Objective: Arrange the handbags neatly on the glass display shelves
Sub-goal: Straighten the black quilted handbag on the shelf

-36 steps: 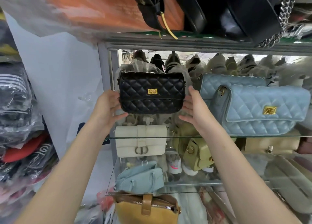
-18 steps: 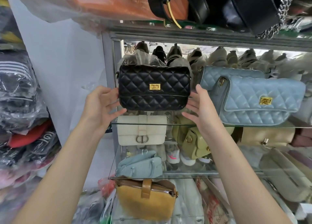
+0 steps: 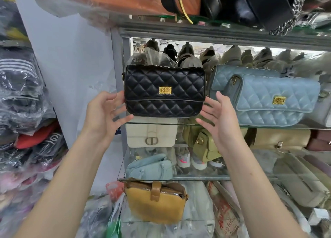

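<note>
Black with a gold clasp, the quilted handbag stands upright on the glass shelf, with a blue bag just to its right. The left hand and right hand flank it, fingers spread, fingertips at its lower corners.

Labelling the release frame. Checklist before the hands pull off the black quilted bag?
1. Black quilted bag standing on the top glass shelf: ok, looks seated.
2. Bag upright, gold clasp facing out: ok.
3. Left hand fingers straight at the bag's left end, not curled round it: ok.
4. Right hand open at the right end: ok.
5. Apart from the blue quilted bag: ok, narrow gap.
6. Its strap tucked behind: cannot tell, hidden.
</note>
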